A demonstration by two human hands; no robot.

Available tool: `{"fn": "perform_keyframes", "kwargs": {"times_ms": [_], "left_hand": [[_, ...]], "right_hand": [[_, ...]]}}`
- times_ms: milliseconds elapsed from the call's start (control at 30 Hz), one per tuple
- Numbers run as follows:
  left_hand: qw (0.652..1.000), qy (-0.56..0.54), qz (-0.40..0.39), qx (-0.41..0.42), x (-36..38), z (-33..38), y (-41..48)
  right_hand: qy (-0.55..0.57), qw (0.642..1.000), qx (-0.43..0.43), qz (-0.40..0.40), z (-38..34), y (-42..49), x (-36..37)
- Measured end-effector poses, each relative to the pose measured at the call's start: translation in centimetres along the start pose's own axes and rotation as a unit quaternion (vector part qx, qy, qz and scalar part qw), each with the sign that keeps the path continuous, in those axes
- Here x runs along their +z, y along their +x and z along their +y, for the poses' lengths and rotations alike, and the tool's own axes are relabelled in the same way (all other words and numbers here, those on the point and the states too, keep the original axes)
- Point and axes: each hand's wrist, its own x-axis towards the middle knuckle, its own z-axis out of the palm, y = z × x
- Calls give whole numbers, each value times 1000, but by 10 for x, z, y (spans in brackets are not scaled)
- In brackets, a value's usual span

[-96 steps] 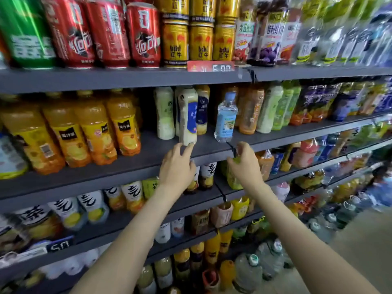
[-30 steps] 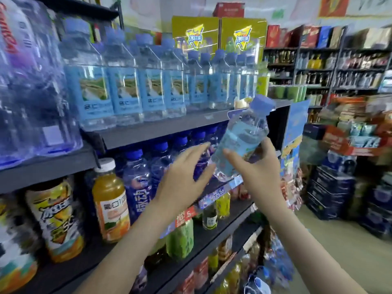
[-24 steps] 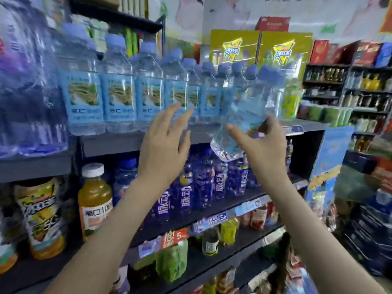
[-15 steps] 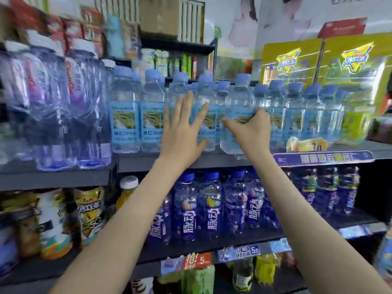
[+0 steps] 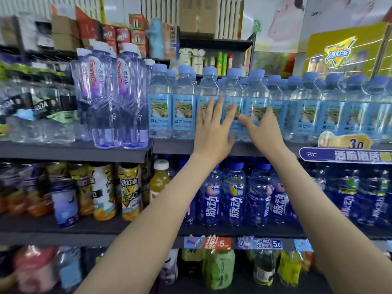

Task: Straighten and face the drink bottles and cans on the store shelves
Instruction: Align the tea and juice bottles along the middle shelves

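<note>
The left hand (image 5: 214,132) lies flat with straight fingers on the water bottles (image 5: 160,111), the right hand (image 5: 264,130) grips one bottle (image 5: 255,96), and next I think its label needs turning forward

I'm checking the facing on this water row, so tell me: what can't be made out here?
Head view only.
1. Right hand: its back hides the fingers, so whether it grips or just touches a water bottle is unclear.
2. Left hand: it covers the labels behind it.
3. Wrapped packs, far left: motion blur.
4. Bottom-shelf drinks: blurred, crossed by the forearms, cut off by the lower edge.
</note>
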Motion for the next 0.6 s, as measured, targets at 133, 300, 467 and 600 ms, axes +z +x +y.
{"fn": "perform_keyframes", "kwargs": {"times_ms": [133,300,467,600], "left_hand": [[996,-79,2,-31,-10,11,-40],[984,-168,-18,-53,-28,-8,-123],[977,-106,-124,-134,-67,-69,-200],[962,-48,-155,-217,-109,-138,-259]], "right_hand": [[-36,991,-96,86,1,-64,13],[0,986,-169,9,2,-141,64],[20,981,-152,-117,-21,-196,134],[16,968,-162,-188,-59,-230,204]]}}
